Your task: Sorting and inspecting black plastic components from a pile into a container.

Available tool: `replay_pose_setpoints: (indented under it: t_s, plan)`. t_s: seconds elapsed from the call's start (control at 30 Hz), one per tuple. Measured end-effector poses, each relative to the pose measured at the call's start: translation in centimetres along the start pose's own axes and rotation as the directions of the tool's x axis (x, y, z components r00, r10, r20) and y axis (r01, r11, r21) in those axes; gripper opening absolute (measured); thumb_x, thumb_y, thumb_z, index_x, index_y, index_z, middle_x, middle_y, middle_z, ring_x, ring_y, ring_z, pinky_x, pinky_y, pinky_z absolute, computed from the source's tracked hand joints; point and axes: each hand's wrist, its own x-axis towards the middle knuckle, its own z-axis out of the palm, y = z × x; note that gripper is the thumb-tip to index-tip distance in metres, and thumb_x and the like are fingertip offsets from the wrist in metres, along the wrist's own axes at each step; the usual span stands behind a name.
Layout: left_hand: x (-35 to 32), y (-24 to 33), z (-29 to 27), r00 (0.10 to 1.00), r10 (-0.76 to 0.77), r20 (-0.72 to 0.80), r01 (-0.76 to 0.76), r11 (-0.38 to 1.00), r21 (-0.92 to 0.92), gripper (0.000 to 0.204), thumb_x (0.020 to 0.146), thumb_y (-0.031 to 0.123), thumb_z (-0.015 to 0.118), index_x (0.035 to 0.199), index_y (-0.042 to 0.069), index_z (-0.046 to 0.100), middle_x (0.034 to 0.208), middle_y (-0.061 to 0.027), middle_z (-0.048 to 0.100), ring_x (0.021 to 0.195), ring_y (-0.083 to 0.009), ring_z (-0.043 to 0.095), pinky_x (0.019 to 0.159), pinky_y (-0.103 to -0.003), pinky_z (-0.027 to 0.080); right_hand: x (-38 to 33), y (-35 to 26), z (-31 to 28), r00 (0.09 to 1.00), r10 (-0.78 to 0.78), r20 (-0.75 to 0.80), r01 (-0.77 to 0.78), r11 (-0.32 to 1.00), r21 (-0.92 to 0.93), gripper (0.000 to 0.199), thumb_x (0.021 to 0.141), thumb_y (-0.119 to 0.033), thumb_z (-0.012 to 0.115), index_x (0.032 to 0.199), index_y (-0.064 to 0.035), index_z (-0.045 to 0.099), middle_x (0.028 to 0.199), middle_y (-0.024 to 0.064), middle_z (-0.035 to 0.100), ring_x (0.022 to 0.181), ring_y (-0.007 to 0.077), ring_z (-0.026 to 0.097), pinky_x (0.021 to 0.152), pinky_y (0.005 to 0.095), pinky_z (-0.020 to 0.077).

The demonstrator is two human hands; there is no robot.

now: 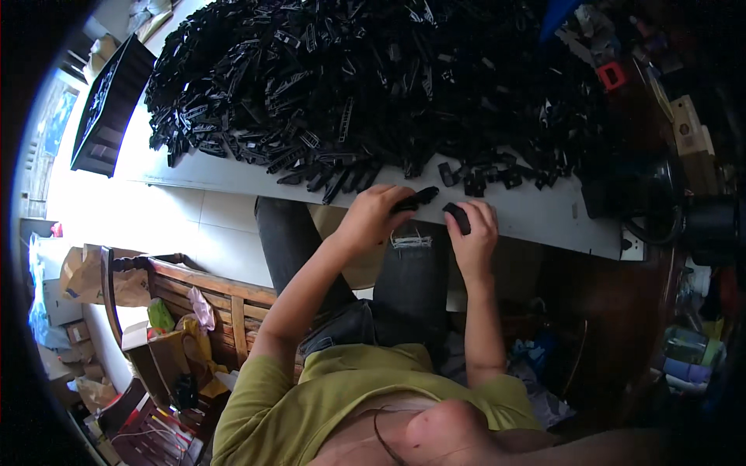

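Note:
Just in front of the table's near edge, my left hand is closed around a long black plastic piece, whose far end sticks out to the right. A short, blocky black plastic piece is pinched in my right hand, a small gap away from the other piece. Both hands are above my knees. Beyond them, a large heap of black plastic parts covers most of the grey-white table. Smaller black pieces lie loose along the heap's near edge.
A black crate stands at the table's left end. At the right are a red square-holed piece and a dark machine-like object. A wooden bench holding bags is at lower left. Plastic containers sit at far right.

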Motion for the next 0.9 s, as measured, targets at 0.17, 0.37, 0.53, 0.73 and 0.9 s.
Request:
replay_pose_setpoints:
  t_s: [0.17, 0.37, 0.53, 0.73, 0.9]
  plan:
    - [-0.3, -0.3, -0.7, 0.969, 0.244, -0.041, -0.227, 0.944, 0.237, 0.030, 0.074, 0.005, 0.070, 0.103, 0.002, 0.065, 0.101, -0.0145, 0.058, 0.092, -0.0328, 0.057, 0.079, -0.039, 0.048, 0.9, -0.3, -0.4, 0.999, -0.029, 0.040, 0.032, 0.996, -0.080, 0.028, 0.075, -0.011, 0.075, 0.101, -0.0018, 0.066, 0.099, 0.0101, 0.060, 0.094, 0.0300, 0.057, 0.080, 0.0391, 0.0479]
    - [0.4, -1.3, -0.5, 0.973, 0.228, 0.021, -0.229, 0.965, 0.125, 0.028, 0.074, 0.003, 0.069, 0.102, 0.001, 0.066, 0.100, -0.0142, 0.059, 0.094, -0.0325, 0.057, 0.080, -0.039, 0.048, 2.0, -0.4, 0.0, 0.983, -0.130, 0.128, 0.109, 0.981, 0.158, 0.026, 0.073, -0.005, 0.075, 0.097, -0.0008, 0.068, 0.093, 0.0105, 0.061, 0.090, 0.0271, 0.058, 0.077, 0.0358, 0.0480]
    - [0.2, -1.5, -0.8, 0.967, 0.251, 0.044, -0.254, 0.964, 0.083, 0.029, 0.074, 0.002, 0.068, 0.103, 0.001, 0.067, 0.100, -0.0140, 0.060, 0.095, -0.0326, 0.057, 0.080, -0.040, 0.048, 2.3, 0.1, -1.1, 0.940, -0.143, 0.311, 0.101, 0.984, 0.145, 0.027, 0.071, -0.010, 0.078, 0.095, -0.0012, 0.070, 0.085, 0.0081, 0.060, 0.078, 0.0260, 0.059, 0.069, 0.0363, 0.0477]
    - [-0.1, -1.9, -0.2, 0.951, 0.308, -0.016, -0.304, 0.945, 0.119, 0.030, 0.074, 0.003, 0.068, 0.104, 0.002, 0.067, 0.099, -0.0139, 0.060, 0.092, -0.0330, 0.057, 0.080, -0.040, 0.048, 2.1, -0.8, 1.6, 0.955, -0.213, 0.206, 0.184, 0.971, 0.153, 0.028, 0.068, -0.014, 0.080, 0.092, -0.0027, 0.071, 0.082, 0.0071, 0.059, 0.072, 0.0261, 0.059, 0.063, 0.0371, 0.0465]
    - [-2.4, -1.1, -2.0, 0.975, 0.219, -0.035, -0.200, 0.936, 0.288, 0.025, 0.077, 0.012, 0.070, 0.101, 0.004, 0.065, 0.096, -0.0113, 0.062, 0.090, -0.0308, 0.057, 0.075, -0.039, 0.048, 3.7, -1.9, 2.0, 0.998, 0.049, 0.046, -0.043, 0.991, -0.127, 0.037, 0.086, -0.032, 0.066, 0.116, -0.0110, 0.060, 0.092, 0.0100, 0.059, 0.077, 0.0272, 0.062, 0.065, 0.0359, 0.0503]
